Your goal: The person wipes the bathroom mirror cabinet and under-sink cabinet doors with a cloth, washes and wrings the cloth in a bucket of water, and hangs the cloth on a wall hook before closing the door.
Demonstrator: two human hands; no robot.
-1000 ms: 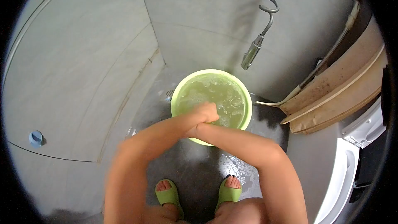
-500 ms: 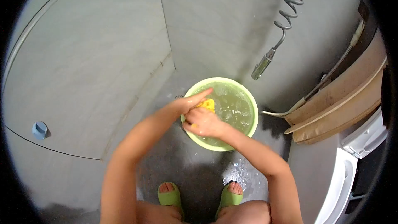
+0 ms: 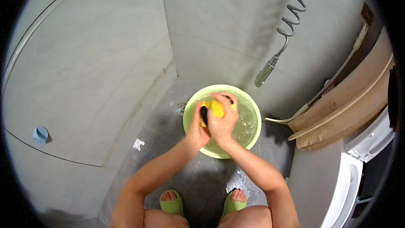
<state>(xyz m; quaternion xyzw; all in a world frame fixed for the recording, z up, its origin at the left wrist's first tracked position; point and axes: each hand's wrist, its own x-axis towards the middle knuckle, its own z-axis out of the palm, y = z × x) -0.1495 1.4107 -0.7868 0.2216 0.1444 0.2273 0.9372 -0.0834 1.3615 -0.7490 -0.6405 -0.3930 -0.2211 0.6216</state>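
Note:
A yellow and black object [image 3: 217,109], which looks like wet cloth, is held between my two hands above the green basin [image 3: 197,147]. My left hand [image 3: 196,130] presses against its left side. My right hand [image 3: 224,120] wraps its fingers over the top and right side. Cloudy, greenish water [image 3: 247,122] with some bubbles fills the basin, which stands on the dark floor.
A coiled hose with a metal sprayer [image 3: 266,71] hangs behind the basin. Brown boards [image 3: 341,101] and a white appliance [image 3: 344,190] stand at the right. A blue knob [image 3: 41,135] is on the left wall. My green slippers [image 3: 172,204] are below the basin.
My hands have come apart from their earlier crossed clasp and turned upward around the yellow and black object, which now shows more. The view has shifted slightly.

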